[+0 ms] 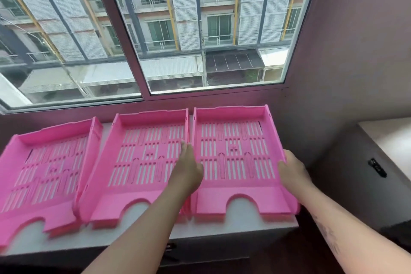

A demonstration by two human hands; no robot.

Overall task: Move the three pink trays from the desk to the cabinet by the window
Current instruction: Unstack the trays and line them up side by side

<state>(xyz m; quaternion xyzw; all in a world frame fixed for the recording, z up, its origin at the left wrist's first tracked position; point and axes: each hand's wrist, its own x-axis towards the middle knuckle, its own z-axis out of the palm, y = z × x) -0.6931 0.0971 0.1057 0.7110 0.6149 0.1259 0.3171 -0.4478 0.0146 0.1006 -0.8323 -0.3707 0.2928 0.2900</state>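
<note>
Three pink slotted trays lie side by side on the white cabinet top (242, 227) under the window. The left tray (47, 164) sits at a slant, the middle tray (142, 162) beside it, and the right tray (235, 158) nearest the wall. My left hand (188, 167) lies against the right tray's left wall, in the gap to the middle tray, fingers pointing toward the window. My right hand (293, 170) clasps the right tray's right wall. Whether the left hand's fingers are curled around the wall is hidden.
A large window (155, 29) with a sill runs behind the trays. A mauve wall (347, 62) closes the right side. A second cabinet (364, 162) with a black latch stands lower right. The trays' front edges overhang the cabinet's front slightly.
</note>
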